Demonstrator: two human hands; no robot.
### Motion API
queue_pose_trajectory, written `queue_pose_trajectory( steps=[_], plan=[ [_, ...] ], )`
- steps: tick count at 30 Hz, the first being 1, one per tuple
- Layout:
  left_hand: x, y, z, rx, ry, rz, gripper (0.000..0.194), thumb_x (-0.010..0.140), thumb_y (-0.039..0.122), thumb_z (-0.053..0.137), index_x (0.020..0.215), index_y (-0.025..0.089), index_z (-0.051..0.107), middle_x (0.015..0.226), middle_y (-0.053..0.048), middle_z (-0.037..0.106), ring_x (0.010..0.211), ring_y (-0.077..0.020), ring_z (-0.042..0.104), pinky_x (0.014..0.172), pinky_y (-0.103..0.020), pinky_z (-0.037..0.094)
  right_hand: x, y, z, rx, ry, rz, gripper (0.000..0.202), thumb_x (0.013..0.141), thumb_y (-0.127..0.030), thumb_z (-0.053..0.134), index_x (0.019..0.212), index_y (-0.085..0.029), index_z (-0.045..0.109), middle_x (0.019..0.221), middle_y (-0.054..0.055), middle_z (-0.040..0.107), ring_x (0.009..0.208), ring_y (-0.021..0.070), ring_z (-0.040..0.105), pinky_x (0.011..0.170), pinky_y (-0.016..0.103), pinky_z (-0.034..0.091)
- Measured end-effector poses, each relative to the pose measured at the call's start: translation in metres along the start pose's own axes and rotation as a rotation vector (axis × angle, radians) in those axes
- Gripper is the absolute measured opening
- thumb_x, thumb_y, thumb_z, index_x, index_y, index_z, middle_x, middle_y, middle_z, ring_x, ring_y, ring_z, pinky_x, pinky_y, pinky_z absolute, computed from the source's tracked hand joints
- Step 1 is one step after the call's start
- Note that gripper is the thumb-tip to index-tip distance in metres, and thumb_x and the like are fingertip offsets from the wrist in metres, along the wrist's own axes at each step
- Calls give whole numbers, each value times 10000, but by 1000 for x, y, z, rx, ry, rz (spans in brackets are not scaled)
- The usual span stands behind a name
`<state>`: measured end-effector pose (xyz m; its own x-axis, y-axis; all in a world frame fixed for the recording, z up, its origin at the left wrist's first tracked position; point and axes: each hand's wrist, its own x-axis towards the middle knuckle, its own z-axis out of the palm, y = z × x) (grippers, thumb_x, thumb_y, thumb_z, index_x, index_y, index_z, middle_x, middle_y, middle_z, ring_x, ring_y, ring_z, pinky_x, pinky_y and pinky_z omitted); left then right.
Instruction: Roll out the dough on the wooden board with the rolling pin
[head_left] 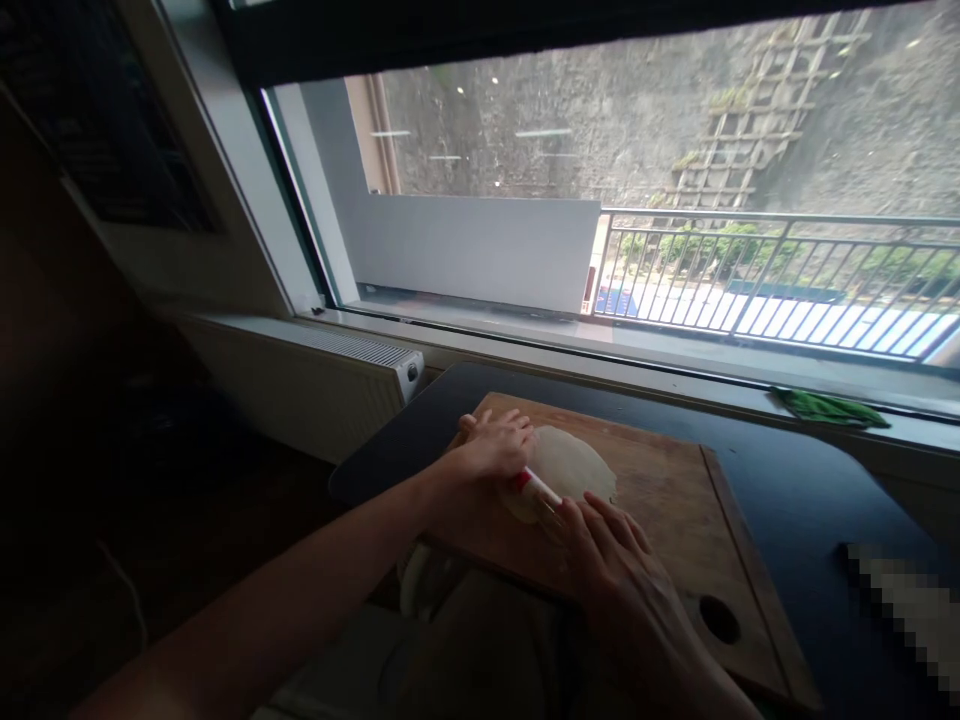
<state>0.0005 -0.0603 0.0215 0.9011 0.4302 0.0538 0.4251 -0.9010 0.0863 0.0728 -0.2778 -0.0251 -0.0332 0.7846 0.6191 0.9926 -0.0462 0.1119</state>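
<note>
A thin, pale round of dough (570, 462) lies on a wooden board (660, 500). Across its near side runs a slim roller (541, 488) with a red and white section and a shinier part; its exact kind is unclear. My left hand (499, 442) rests over the roller's far-left end, fingers stretched forward and open. At the near-right end my right hand (619, 550) lies on top, its fingers extended and slightly apart. Both palms hide the roller's ends, and part of the dough is covered.
The board sits on a dark table (757, 470) with rounded corners and has a round hole at its near right. A green cloth (829, 407) lies on the windowsill. A radiator (337, 375) stands left of the table. Something pixelated (907, 610) is at the right.
</note>
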Motion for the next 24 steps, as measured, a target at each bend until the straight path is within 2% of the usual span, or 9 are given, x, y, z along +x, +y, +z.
queue_pose_trajectory(
  steps=[3,6,9,13,15,17,20,22,24],
  plan=[
    [-34,-10,1,19,50,45,459,957,366,212,1281,208,497,1374,-63,466,1314,-234,322,1062,-510,188,-4,-8,-7,55,-67,-24,440,886,-107,389,1325,-92,398,1221,128,551,1220,270,406,970,415,389],
    [-46,-15,3,34,89,71,467,955,382,206,1267,215,512,1362,-47,481,1304,-221,342,1070,-462,202,-1,-11,-16,97,-162,-14,449,890,-103,380,1340,-113,385,1213,119,547,1194,256,422,980,408,374],
    [-27,-11,5,18,128,32,459,948,388,226,1231,205,538,1330,-54,515,1276,-211,383,1066,-425,226,14,-2,-29,100,-263,35,380,898,-147,414,1276,-140,453,1075,94,600,1057,229,507,912,374,405],
    [26,-1,4,-79,178,-150,461,936,413,243,1061,194,629,1131,-85,642,1069,-216,565,922,-359,391,51,22,-44,45,-432,122,175,914,-238,436,947,-181,597,802,47,627,834,197,562,738,306,421],
    [50,2,2,-128,243,-271,484,941,399,222,976,187,655,1021,-96,674,968,-218,608,831,-334,432,67,28,-48,36,-470,123,199,915,-320,446,879,-191,593,777,45,634,814,197,566,698,292,409],
    [66,2,2,-149,331,-384,488,943,379,218,948,177,663,980,-111,680,941,-227,616,797,-332,436,78,28,-49,33,-495,86,191,878,-356,512,934,-191,590,813,49,649,837,202,570,686,282,407],
    [69,-6,4,-136,392,-444,444,938,358,259,911,181,665,954,-106,684,921,-231,619,784,-336,428,85,20,-46,-13,-557,5,230,816,-291,597,1013,-173,590,843,67,660,846,207,572,672,274,411],
    [57,-16,7,-93,412,-433,410,933,342,286,866,188,659,936,-89,684,914,-230,611,784,-339,419,91,20,-41,-66,-579,-35,173,815,-220,582,977,-164,607,811,76,659,816,206,572,656,274,411],
    [39,-29,9,-25,447,-391,394,936,329,292,830,188,644,918,-80,674,917,-228,594,793,-341,403,102,29,-31,-102,-588,-54,121,828,-173,542,917,-172,623,782,74,657,813,207,569,644,270,408]
  ],
)
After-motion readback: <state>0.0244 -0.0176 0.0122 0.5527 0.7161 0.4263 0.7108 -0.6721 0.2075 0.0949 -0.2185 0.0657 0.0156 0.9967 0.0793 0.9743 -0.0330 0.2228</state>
